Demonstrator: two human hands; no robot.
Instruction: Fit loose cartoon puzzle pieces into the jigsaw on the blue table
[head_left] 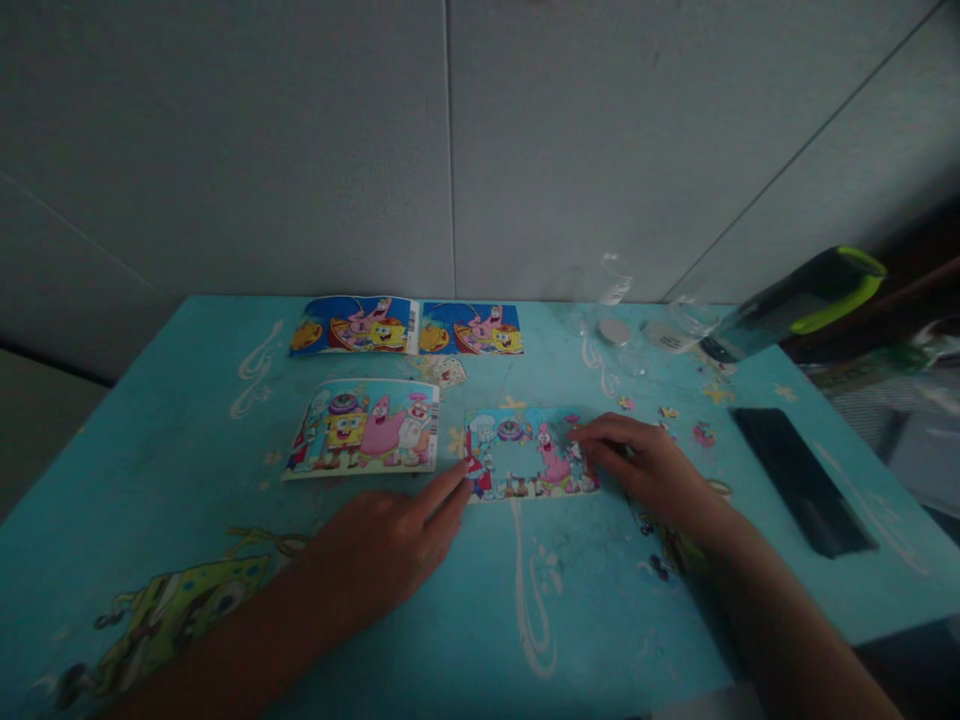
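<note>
A cartoon jigsaw puzzle (555,465) lies flat on the blue table, with the tabletop showing through a gap in its middle. My left hand (409,530) stretches its fingers to the puzzle's left edge, fingertips touching it and nothing in the grasp. At the right edge, the bent fingers of my right hand (637,455) close on a jigsaw piece, mostly hidden under the fingertips. Left of the puzzle rests a picture sheet (375,430) with the same cartoon scene, its top edge curling up. Loose jigsaw pieces (703,433) are scattered to the right of my right hand.
Along the wall lie a second picture sheet (352,325) and a matching blue picture (471,329). Clear plastic containers (616,280) and a round whitish disc (615,331) stand behind. A dark green-rimmed container (802,300) leans at the right, above a flat black object (802,480).
</note>
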